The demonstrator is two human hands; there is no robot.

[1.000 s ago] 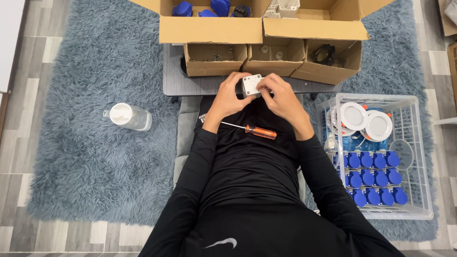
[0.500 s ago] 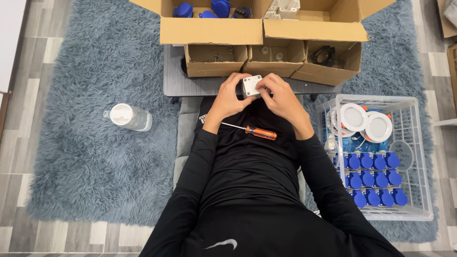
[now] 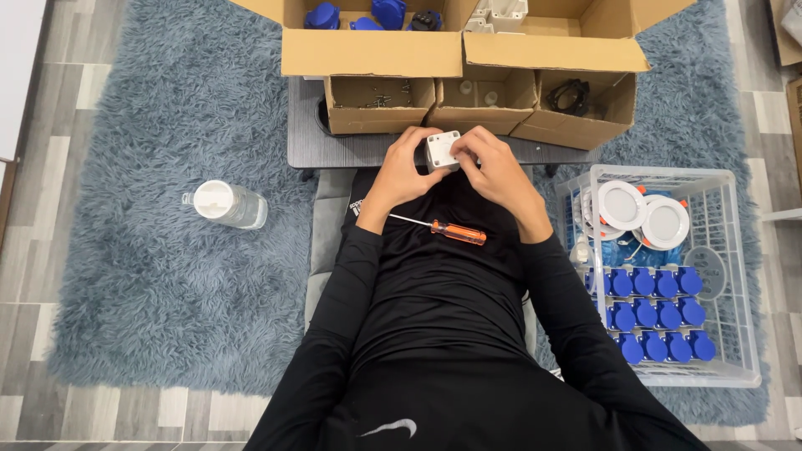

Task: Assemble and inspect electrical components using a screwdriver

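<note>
Both hands meet over my lap, in front of a low dark table (image 3: 351, 150). Between them is a small white square box (image 3: 442, 150) with holes at its corners. My left hand (image 3: 403, 171) cups it from the left and below. From the right, my right hand (image 3: 494, 167) grips it with fingers on its edge. A screwdriver with an orange handle (image 3: 447, 230) lies across my lap just below the hands, touching neither.
Open cardboard boxes (image 3: 372, 52) on the table hold blue parts, white parts, screws and a black ring. A white wire basket (image 3: 735, 276) on the right holds round white lamps and several blue parts. A clear bottle (image 3: 227, 205) lies on the blue shag rug at left.
</note>
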